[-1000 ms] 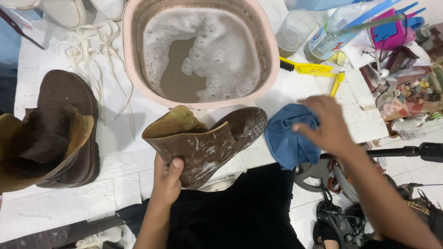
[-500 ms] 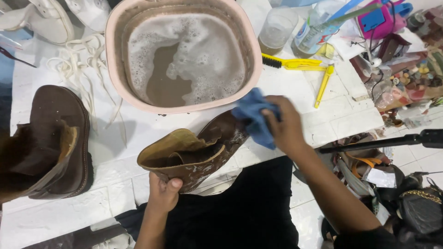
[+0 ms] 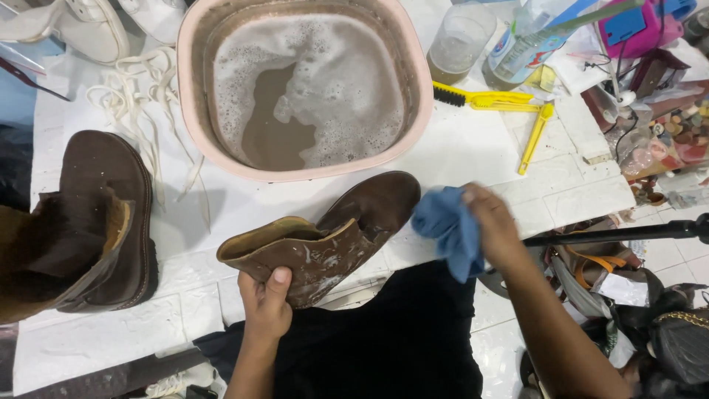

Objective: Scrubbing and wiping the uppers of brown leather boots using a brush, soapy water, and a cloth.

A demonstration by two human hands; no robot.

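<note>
Boot (image 3: 325, 236), brown, soapy, lay on its side at the table's (image 3: 473, 148) near edge, below the basin (image 3: 303, 81). My left hand (image 3: 267, 304) gripped its shaft; my right hand (image 3: 491, 222) held a blue cloth (image 3: 447, 225) bunched beside the toe. Step, as I judged it: wiping off suds. Next called for firm strokes along the leather.

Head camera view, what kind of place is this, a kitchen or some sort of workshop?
Most likely a shoe-cleaning workbench. A pink basin of foamy brown water sits behind a wet brown boot held by the left hand, the right hand holds a blue cloth, and yellow brushes lie nearby.
</note>
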